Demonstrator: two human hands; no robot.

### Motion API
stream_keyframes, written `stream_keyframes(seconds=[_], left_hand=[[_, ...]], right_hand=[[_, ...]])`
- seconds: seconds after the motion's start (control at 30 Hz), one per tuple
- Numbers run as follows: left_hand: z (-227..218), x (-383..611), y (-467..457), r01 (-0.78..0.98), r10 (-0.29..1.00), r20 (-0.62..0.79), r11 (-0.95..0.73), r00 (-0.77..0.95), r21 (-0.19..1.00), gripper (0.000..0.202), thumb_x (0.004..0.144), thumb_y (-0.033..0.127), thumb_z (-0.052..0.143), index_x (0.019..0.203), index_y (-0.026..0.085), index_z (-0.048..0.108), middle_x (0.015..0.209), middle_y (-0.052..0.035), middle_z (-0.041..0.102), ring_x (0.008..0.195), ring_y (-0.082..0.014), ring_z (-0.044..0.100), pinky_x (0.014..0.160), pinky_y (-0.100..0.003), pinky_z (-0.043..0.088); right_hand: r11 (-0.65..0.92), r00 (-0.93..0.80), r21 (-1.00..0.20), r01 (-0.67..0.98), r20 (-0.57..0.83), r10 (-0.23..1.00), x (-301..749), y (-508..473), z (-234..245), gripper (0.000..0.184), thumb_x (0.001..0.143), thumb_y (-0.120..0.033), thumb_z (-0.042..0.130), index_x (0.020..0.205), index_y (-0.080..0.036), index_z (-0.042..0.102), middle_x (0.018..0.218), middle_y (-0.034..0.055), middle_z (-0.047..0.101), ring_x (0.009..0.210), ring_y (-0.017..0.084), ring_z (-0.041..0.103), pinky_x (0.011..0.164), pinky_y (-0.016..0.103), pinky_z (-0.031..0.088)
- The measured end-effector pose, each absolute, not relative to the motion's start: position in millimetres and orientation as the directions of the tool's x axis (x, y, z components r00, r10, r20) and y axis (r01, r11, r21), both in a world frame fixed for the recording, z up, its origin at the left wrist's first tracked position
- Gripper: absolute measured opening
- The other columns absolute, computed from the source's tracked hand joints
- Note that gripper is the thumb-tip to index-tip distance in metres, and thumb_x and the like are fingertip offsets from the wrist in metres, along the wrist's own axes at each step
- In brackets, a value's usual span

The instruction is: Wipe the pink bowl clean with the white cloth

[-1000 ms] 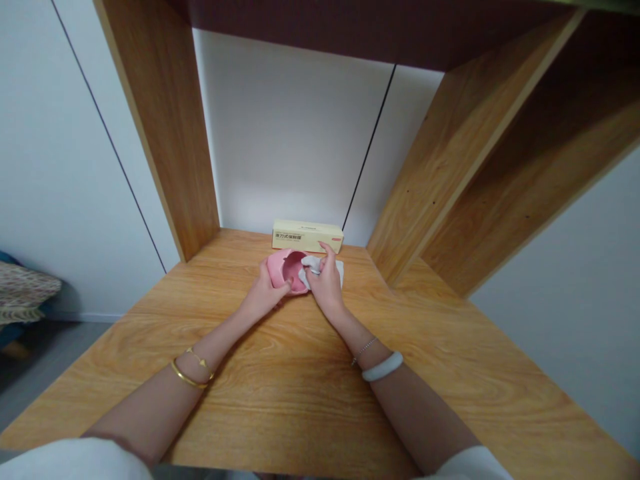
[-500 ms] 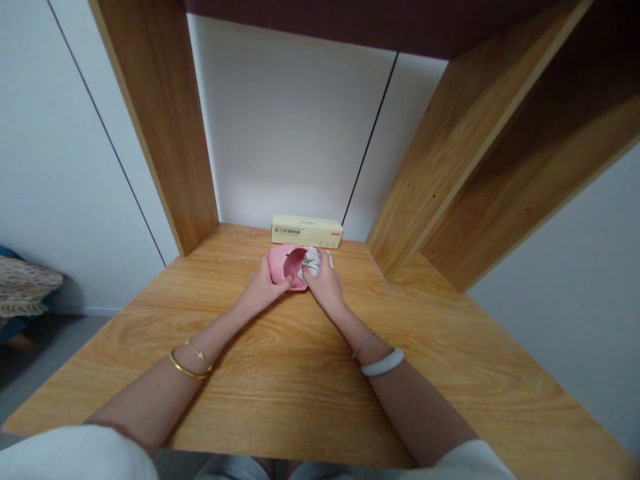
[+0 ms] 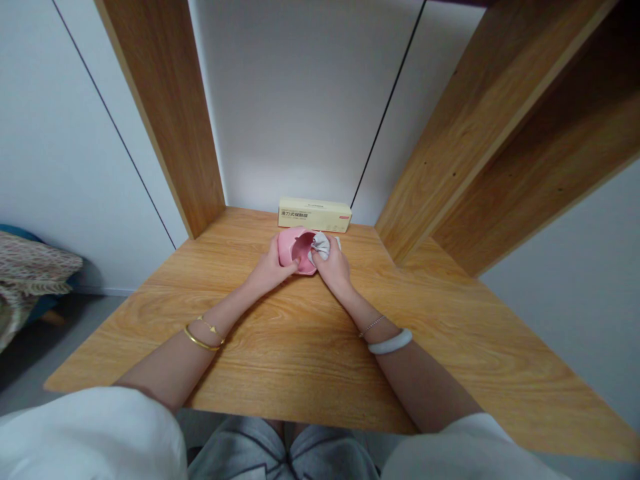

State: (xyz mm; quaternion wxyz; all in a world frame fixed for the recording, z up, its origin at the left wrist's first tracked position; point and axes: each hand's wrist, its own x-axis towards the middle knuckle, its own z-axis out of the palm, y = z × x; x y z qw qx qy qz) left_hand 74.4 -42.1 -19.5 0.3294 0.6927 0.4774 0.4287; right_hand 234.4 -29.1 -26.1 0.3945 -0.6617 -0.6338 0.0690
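A pink, hollow, rounded container (image 3: 287, 245) is tipped on its side above the tabletop, its opening facing me and to the right. My left hand (image 3: 274, 268) grips it from the left, with the thumb at the lower rim. Crumpled in the fingers of my right hand (image 3: 336, 269) is a whitish cloth or tissue (image 3: 321, 245), at the right edge of the opening. The fingertips behind the cloth are hidden. I cannot tell whether the container rests on the table.
A cream-coloured box (image 3: 315, 217) with printed lettering stands just behind the container, near the white back wall. Wooden uprights (image 3: 165, 120) flank the wooden tabletop (image 3: 280, 373). At far left, a patterned throw (image 3: 37, 257) covers a blue seat.
The view has tilted down, so the tabletop and hands appear higher and my lap shows more. Both hands keep their hold, and the cloth stays at the container's opening.
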Motion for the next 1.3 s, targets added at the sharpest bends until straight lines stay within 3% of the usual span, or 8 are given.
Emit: stream_keyframes(seconds=[0.1,0.2,0.43,0.57,0.73,0.93,1.17,1.3], left_hand=[[-21,75,-40,0.353,0.964,0.178,-0.239,0.196,0.905,0.07,0.073,0.039,0.056,0.13,0.015,0.024,0.072,-0.0034,0.06,0.05,-0.0154,0.057,0.057,-0.035,0.051],[-23,76,-40,0.357,0.966,0.17,-0.23,0.193,0.905,0.07,0.073,0.041,0.055,0.131,0.017,0.024,0.071,-0.0027,0.06,0.045,-0.0136,0.054,0.052,-0.033,0.05],[-23,76,-40,0.349,0.928,0.32,-0.369,0.19,0.862,0.064,0.072,0.039,0.056,0.127,0.017,0.031,0.103,-0.008,0.058,0.079,-0.0176,0.06,0.079,-0.035,0.048],[-18,77,-42,0.35,0.912,0.364,-0.41,0.19,0.842,0.062,0.071,0.035,0.058,0.125,0.015,0.034,0.115,-0.0095,0.053,0.102,-0.0221,0.053,0.091,-0.038,0.041],[-17,77,-42,0.337,0.907,0.38,-0.421,0.182,0.842,0.058,0.07,0.03,0.058,0.122,0.015,0.038,0.114,-0.0098,0.054,0.103,-0.0233,0.052,0.092,-0.039,0.04],[-20,79,-40,0.358,0.906,0.382,-0.423,0.182,0.832,0.057,0.071,0.033,0.057,0.122,0.016,0.037,0.113,-0.009,0.055,0.1,-0.0227,0.054,0.089,-0.038,0.041],[-20,78,-40,0.404,0.91,0.371,-0.414,0.185,0.816,0.056,0.07,0.028,0.055,0.122,0.016,0.037,0.113,-0.0088,0.055,0.1,-0.0225,0.054,0.088,-0.037,0.042],[-17,79,-43,0.411,0.909,0.375,-0.416,0.182,0.811,0.057,0.07,0.029,0.056,0.122,0.016,0.037,0.111,-0.0081,0.056,0.098,-0.0226,0.056,0.087,-0.037,0.043]], right_hand=[[0.198,0.171,-0.558,0.806,0.539,0.825,236,-33,-20,0.052,0.075,-0.032,0.05,0.124,-0.023,0.038,0.098,0.0072,0.062,0.088,0.025,0.058,0.074,0.036,0.042],[0.251,0.122,-0.482,0.839,0.617,0.778,239,-34,-14,0.057,0.075,-0.031,0.05,0.128,-0.021,0.033,0.097,0.0082,0.062,0.088,0.024,0.057,0.077,0.036,0.041],[0.088,0.15,-0.567,0.819,0.361,0.921,239,-24,-23,0.052,0.073,-0.044,0.052,0.119,-0.021,0.045,0.098,0.0092,0.063,0.086,0.027,0.059,0.069,0.035,0.044],[0.115,0.164,-0.569,0.815,0.415,0.895,237,-27,-23,0.048,0.075,-0.036,0.049,0.121,-0.024,0.043,0.1,0.0076,0.064,0.087,0.026,0.06,0.072,0.036,0.044],[0.21,0.111,-0.453,0.866,0.585,0.803,235,-35,-15,0.06,0.075,-0.028,0.048,0.131,-0.02,0.029,0.102,0.0093,0.063,0.093,0.027,0.057,0.082,0.041,0.038],[0.056,0.19,-0.549,0.834,0.381,0.905,237,-28,-22,0.051,0.075,-0.04,0.049,0.121,-0.02,0.042,0.099,0.011,0.064,0.088,0.028,0.059,0.076,0.04,0.041],[0.201,0.156,-0.483,0.852,0.601,0.784,236,-34,-19,0.057,0.076,-0.03,0.048,0.129,-0.021,0.031,0.1,0.0071,0.064,0.093,0.025,0.057,0.082,0.039,0.036],[0.148,0.155,-0.5,0.853,0.514,0.844,237,-32,-19,0.051,0.075,-0.032,0.049,0.124,-0.021,0.04,0.1,0.0081,0.064,0.092,0.026,0.057,0.081,0.04,0.037]])
